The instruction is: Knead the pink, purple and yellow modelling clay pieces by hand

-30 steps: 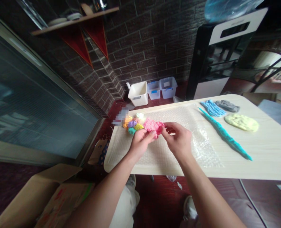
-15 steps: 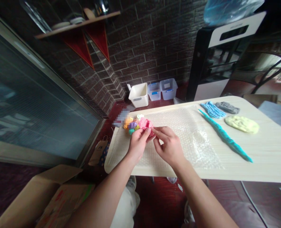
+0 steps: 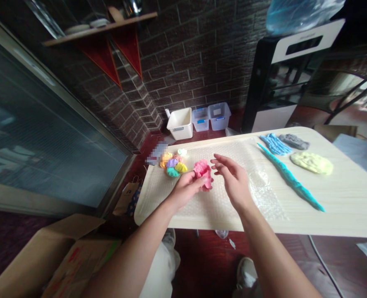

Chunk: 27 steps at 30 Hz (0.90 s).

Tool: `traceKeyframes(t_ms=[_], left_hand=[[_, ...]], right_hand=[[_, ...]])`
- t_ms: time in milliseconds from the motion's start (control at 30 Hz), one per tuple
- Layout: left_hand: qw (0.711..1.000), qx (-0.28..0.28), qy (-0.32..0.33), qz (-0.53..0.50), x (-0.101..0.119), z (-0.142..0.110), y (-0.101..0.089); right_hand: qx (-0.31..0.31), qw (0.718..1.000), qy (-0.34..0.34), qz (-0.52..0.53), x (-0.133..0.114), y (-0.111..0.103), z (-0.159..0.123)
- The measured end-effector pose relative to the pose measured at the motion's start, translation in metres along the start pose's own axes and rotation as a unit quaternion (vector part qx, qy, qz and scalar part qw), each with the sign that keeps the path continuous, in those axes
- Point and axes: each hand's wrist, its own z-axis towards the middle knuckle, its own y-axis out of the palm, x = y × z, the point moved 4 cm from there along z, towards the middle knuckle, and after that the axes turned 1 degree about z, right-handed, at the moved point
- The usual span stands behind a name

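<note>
Over the bubble wrap (image 3: 202,213), we held the crumpled pink clay (image 3: 200,165) in our left hand (image 3: 185,190), its grip closed on the piece with the thumb laid across the near part. The clay's long axis ran roughly toward and away from us, slightly slanted. Our right hand (image 3: 233,178), also over the bubble wrap, hung just to the right of the clay, fingers apart and holding nothing; the left was the nearer, being in contact. On the bubble wrap's far left part sat a cluster of coloured lumps (image 3: 172,163); to its right, on the tabletop (image 3: 344,203), lay a teal roll (image 3: 290,178). On the floor beyond the bubble wrap stood a white bin (image 3: 183,132), a smaller clear bin (image 3: 201,125) and a larger clear bin (image 3: 219,123); we could not tell what they held. Left of the bubble wrap and closer to us was a cardboard box (image 3: 80,265), contents hidden.
</note>
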Motion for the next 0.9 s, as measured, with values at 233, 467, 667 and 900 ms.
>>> traceKeyframes(t_ms=[233,467,667,900], left_hand=[[0.995,-0.076,-0.058,0.006,0.0,-0.008,0.01],[0.996,-0.059,-0.066,-0.013,0.0,-0.006,0.005],[0.995,-0.061,-0.063,-0.045,0.0,-0.007,0.004],[0.991,-0.067,-0.056,-0.1,0.003,-0.009,0.007]], right_hand=[[-0.142,0.977,0.101,0.123,0.01,0.001,0.002],[-0.185,0.978,0.029,0.093,0.005,-0.002,0.002],[-0.204,0.978,-0.031,0.012,-0.011,0.003,-0.001],[-0.254,0.963,-0.088,-0.022,-0.011,0.003,-0.001]])
